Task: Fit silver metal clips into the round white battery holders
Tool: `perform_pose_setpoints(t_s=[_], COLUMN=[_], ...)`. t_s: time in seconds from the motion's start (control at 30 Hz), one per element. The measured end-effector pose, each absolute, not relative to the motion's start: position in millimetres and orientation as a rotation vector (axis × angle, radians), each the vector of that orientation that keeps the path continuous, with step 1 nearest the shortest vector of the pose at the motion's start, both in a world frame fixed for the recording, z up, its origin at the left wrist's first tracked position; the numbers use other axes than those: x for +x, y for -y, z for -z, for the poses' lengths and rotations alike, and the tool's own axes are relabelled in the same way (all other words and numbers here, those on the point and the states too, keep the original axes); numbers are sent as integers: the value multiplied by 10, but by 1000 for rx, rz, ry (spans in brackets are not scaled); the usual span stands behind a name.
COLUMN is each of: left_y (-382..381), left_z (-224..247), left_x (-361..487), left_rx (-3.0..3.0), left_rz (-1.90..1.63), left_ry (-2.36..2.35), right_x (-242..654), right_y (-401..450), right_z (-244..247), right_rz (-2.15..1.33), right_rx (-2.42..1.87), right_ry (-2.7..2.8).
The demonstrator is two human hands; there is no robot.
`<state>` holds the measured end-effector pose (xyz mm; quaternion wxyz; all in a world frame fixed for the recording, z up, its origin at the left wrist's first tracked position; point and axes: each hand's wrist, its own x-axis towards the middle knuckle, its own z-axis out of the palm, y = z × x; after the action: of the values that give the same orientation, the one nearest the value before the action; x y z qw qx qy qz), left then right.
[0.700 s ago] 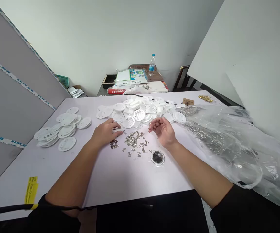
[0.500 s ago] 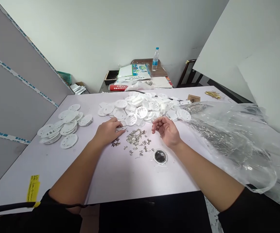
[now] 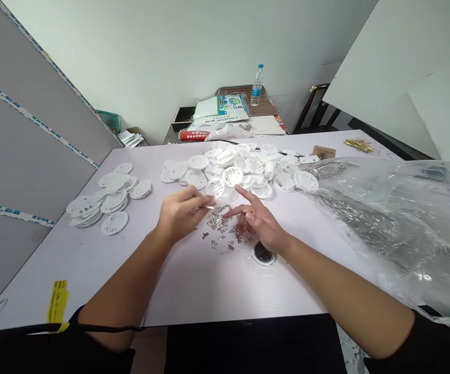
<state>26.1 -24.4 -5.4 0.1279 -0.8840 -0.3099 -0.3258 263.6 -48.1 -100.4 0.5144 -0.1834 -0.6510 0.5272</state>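
Observation:
My left hand [image 3: 182, 214] is closed in a pinch on a white disc [image 3: 211, 207], seen nearly edge-on and blurred, mostly hidden by the fingers. Facing it, my right hand [image 3: 263, 222] has its fingers apart, the index stretched forward and the others bent down over small silver metal pieces [image 3: 217, 220]. These lie in a loose pile between both hands, with single ones scattered towards me. Beside my right wrist sits a small round dark dish with a pale rim [image 3: 263, 253]. A large heap of white slotted discs [image 3: 233, 176] spreads just beyond my hands.
A second stack of white discs [image 3: 115, 223] lies at left. Clear plastic bags [image 3: 381, 208] with silver contents cover the right side. Farther back are gold-coloured pieces [image 3: 359, 145], a brown card [image 3: 323, 152] and a water bottle [image 3: 256, 85]. A black cable [image 3: 104, 328] crosses the near left edge.
My left hand has lifted slightly and turned, bringing the white disc right. My right hand has moved down and stretched its fingers over the metal pieces. The view has shifted a little.

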Motion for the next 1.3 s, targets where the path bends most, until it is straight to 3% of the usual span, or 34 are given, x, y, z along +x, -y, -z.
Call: perform_pose_setpoints(t_s=[0.2,0.3,0.53,1.03,1.17,1.3], left_y=[306,216,102,101,124,174], left_z=[163,100,48,205,155,107], left_x=[391,299,204,341,339,393], left_rx=[-2856,-2819,-2336,-2302,-2305,-2362], left_rz=[856,889,464,214,318,763], left_ry=[902,1249,2075,2025,1987,2182], right_x=[2662,2721,2800,2767,2750,2712], right_y=[466,392,284,270,298,332], right_z=[998,1002,1022,1054,1002,966], right_rz=[-999,-944,-940,-1002,-1088,-1212], right_rx=[-688,-799,-913,-873,-842,-851], right_ry=[1583,1490,1376,1382,1366,1338])
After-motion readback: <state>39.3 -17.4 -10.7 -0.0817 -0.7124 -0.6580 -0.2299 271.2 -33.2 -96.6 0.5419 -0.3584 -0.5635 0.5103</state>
